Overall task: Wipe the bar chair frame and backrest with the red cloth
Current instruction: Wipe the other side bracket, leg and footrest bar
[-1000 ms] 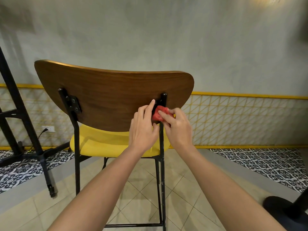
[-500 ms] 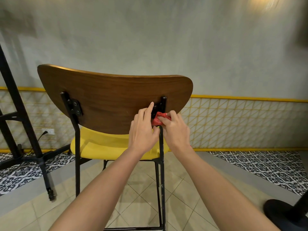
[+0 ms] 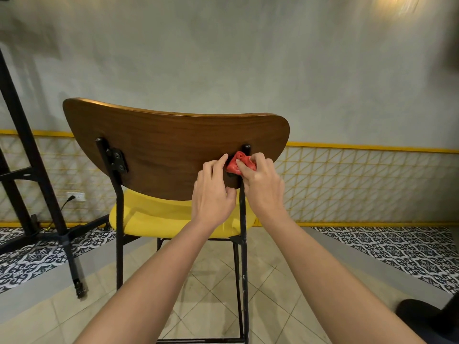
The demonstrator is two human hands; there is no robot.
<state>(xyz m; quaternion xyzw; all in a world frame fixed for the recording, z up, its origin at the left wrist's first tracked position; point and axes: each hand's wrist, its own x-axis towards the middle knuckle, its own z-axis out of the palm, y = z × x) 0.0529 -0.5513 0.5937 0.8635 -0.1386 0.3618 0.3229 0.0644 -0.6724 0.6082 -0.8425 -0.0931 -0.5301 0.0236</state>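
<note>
**Clerk:** Setting: grey plaster wall (image 3: 248,58) with a yellow lattice band low down. Beige tiled floor (image 3: 211,281) edged in black-and-white pattern. One black stand (image 3: 29,157) at left. Item?

**Checker:** One bar chair (image 3: 173,194), seen from behind. Backrest (image 3: 173,145): wood, curved, stiff. Seat (image 3: 154,217): yellow. Frame (image 3: 119,232): thin black metal tube, rigid. Paint on the right post looks scuffed.

**Clerk:** Cloth?

**Checker:** One red cloth (image 3: 240,163), small, soft, bunched into a wad. It sits against the right post just below its top, where post meets backrest. Judged light and limp, so it should fold into that joint easily. It could also slip out of a loose pinch.

**Clerk:** Hands?

**Checker:** Right hand (image 3: 263,187): fingers and thumb closed round the wad, pressing it to the post. Left hand (image 3: 213,192): holds nothing, fingers fairly straight on the back of the backrest, just beside the cloth. Whether the index tip touches the cloth, I cannot tell.

**Clerk:** Handling note?

**Checker:** The chair looks tall on slim legs, so probably tippy under a sideways push; bracing at the backrest seems sensible. For the tube, wrapping the cloth round it should serve better than dabbing. The bolted bracket (image 3: 118,160) on the left post has edges that may snag fabric.
</note>
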